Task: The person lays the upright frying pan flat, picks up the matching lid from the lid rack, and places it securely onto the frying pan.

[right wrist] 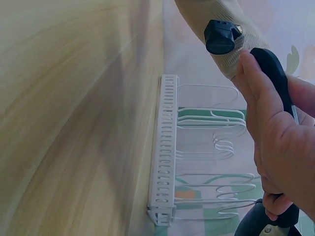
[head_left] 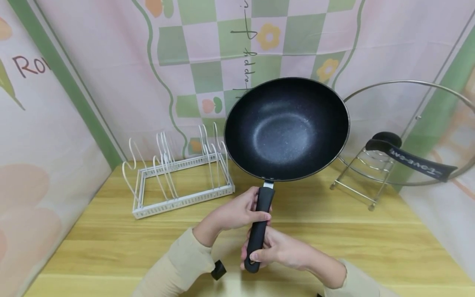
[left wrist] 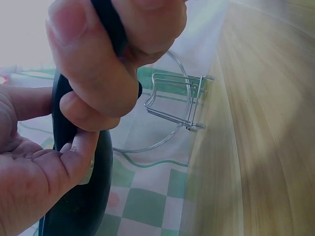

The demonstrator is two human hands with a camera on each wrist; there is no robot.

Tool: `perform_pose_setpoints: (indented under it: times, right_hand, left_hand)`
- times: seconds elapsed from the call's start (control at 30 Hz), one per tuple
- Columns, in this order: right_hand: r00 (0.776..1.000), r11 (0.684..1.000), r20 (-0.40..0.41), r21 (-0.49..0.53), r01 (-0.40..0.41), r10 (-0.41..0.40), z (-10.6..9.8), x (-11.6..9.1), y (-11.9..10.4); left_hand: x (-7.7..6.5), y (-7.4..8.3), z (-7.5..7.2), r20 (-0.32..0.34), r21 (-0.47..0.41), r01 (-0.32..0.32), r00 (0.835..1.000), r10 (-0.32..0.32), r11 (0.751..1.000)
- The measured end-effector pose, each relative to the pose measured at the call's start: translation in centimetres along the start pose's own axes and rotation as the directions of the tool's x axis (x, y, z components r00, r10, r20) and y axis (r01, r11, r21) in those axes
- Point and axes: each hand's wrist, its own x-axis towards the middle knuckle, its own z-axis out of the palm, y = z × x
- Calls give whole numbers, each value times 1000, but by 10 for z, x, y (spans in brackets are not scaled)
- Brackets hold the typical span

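A black wok (head_left: 285,128) is held up above the table, its dark hollow facing me and its long black handle (head_left: 265,198) pointing down toward me. My left hand (head_left: 237,211) grips the handle close to the pan, thumb lying across its front. Lower down, my right hand (head_left: 278,247) holds the handle's end, thumb pressed near the hanging hole. In the left wrist view the fingers of both hands surround the handle, and the wok's dark side (left wrist: 78,211) shows below them. Part of each palm is hidden behind the handle.
A white rack (head_left: 183,202) with upright wire dividers stands left on the wooden table (head_left: 122,247). To the right, a glass lid (head_left: 408,82) with a metal rim and black handle leans in a small wire stand (head_left: 356,187). A patterned cloth (head_left: 204,45) hangs behind.
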Motion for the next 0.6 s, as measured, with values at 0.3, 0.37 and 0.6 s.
perform_pose_setpoints:
  times: [0.3, 0.37, 0.6]
  right_hand:
    - [1000, 1000, -7, 1, -3, 3, 1, 0, 1]
    - [1000, 1000, -6, -1, 0, 0, 0, 0, 1]
    - [1000, 1000, 2, 3, 13, -13, 0, 0, 3]
  left_hand:
    - [0, -2, 1, -8, 1, 17, 1000, -17, 1000]
    - [0, -2, 1, -12, 4, 21, 1000, -21, 1000]
    - [1, -2, 1, -3, -1, 22, 1000, -22, 1000]
